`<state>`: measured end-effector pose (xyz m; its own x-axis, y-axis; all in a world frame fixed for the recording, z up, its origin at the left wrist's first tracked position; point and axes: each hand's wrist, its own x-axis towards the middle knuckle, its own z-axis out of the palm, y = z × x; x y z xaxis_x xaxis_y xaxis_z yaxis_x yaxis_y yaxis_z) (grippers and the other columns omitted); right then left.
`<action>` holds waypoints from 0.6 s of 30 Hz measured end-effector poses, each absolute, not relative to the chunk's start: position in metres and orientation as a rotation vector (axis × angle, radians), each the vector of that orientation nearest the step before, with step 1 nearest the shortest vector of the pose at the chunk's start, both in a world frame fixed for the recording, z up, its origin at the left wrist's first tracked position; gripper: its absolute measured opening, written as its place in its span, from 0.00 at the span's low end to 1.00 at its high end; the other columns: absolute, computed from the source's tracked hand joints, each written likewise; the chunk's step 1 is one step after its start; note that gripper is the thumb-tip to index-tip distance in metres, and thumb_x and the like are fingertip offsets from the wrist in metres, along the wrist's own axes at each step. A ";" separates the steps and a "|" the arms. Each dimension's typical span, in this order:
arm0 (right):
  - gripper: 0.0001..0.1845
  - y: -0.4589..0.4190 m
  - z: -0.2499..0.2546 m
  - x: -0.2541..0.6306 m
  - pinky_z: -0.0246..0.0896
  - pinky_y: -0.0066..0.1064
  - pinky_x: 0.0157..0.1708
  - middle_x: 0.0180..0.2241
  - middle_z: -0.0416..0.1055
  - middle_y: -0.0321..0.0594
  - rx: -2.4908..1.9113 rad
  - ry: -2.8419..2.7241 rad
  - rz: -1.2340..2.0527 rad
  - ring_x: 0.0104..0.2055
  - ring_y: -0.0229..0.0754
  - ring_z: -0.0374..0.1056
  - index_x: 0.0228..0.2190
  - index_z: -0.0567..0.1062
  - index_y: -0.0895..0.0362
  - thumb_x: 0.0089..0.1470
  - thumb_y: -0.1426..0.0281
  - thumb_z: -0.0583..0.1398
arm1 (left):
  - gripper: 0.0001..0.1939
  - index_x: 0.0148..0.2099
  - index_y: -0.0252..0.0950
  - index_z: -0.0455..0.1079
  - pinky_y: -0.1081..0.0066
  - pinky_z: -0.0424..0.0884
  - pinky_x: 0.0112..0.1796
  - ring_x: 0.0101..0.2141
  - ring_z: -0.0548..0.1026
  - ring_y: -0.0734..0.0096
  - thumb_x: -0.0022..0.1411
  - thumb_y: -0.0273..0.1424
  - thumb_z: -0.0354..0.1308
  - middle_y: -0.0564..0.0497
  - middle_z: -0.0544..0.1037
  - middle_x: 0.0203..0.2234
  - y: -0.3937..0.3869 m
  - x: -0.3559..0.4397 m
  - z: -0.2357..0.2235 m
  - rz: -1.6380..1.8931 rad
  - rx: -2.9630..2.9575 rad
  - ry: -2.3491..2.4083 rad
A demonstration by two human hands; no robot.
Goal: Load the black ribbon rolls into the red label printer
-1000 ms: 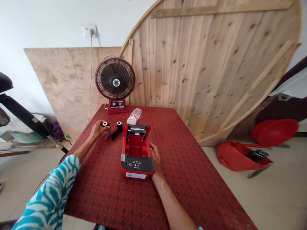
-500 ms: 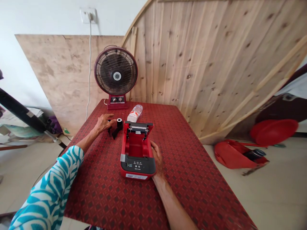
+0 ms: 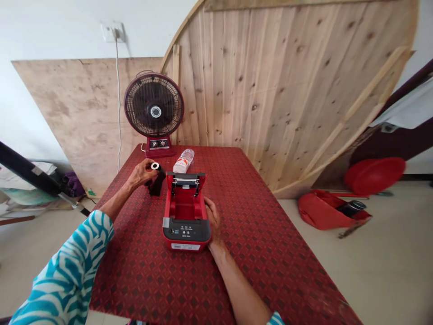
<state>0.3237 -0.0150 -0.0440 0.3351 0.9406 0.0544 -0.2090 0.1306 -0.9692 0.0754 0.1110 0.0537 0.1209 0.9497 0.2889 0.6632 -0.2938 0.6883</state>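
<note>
My left hand (image 3: 142, 173) pinches a black ribbon roll (image 3: 160, 174) with a white core, at the left of the table. A loose black strip (image 3: 155, 188) hangs from the roll towards the tabletop. Just right of it stands a red and black label printer (image 3: 186, 232), its lid raised and its red inner bay (image 3: 183, 206) exposed. My right hand (image 3: 214, 221) is wrapped against the printer's right side, with part of the fingers hidden behind it.
A clear plastic bottle (image 3: 184, 161) lies behind the printer. A dark red fan (image 3: 154, 108) stands at the back left of the patterned red table (image 3: 270, 253). Right of the table, a red bag (image 3: 318, 210) lies on the floor.
My left hand has closed on the ribbon roll and lifted it slightly, tilting its core. My right hand stays at the printer. The whole view has shifted a little.
</note>
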 end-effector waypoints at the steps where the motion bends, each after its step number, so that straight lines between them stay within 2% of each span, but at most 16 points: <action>1: 0.20 -0.014 -0.045 0.323 0.65 0.39 0.43 0.39 0.78 0.40 -1.106 -0.842 0.997 0.46 0.48 0.70 0.41 0.76 0.52 0.49 0.57 0.57 | 0.20 0.45 0.34 0.69 0.67 0.71 0.42 0.39 0.77 0.63 0.51 0.39 0.59 0.46 0.79 0.38 0.101 0.070 0.060 1.041 1.958 1.483; 5: 0.21 -0.012 -0.048 0.323 0.65 0.39 0.42 0.37 0.78 0.39 -1.069 -0.834 1.017 0.45 0.48 0.71 0.42 0.76 0.52 0.48 0.57 0.58 | 0.28 0.50 0.34 0.70 0.69 0.72 0.38 0.36 0.77 0.64 0.48 0.42 0.64 0.47 0.79 0.39 0.058 0.049 0.082 1.111 1.702 1.209; 9: 0.20 -0.010 -0.049 0.321 0.64 0.39 0.43 0.40 0.78 0.39 -1.035 -0.824 1.027 0.45 0.47 0.70 0.42 0.76 0.52 0.48 0.58 0.58 | 0.33 0.54 0.37 0.70 0.69 0.72 0.31 0.32 0.77 0.63 0.46 0.43 0.66 0.45 0.80 0.39 0.023 0.049 0.093 1.048 1.554 1.027; 14: 0.19 -0.009 -0.045 0.317 0.62 0.40 0.47 0.44 0.76 0.39 -0.994 -0.815 1.046 0.48 0.46 0.69 0.41 0.76 0.53 0.48 0.60 0.57 | 0.22 0.43 0.37 0.74 0.66 0.74 0.33 0.34 0.78 0.60 0.46 0.40 0.66 0.46 0.81 0.36 0.003 0.083 0.100 0.985 1.523 0.915; 18: 0.18 -0.009 -0.042 0.316 0.59 0.41 0.52 0.44 0.76 0.38 -0.994 -0.847 0.990 0.49 0.46 0.68 0.40 0.76 0.52 0.48 0.61 0.56 | 0.23 0.47 0.36 0.74 0.65 0.73 0.39 0.38 0.77 0.61 0.50 0.41 0.64 0.46 0.81 0.38 -0.004 0.118 0.105 0.787 1.872 1.014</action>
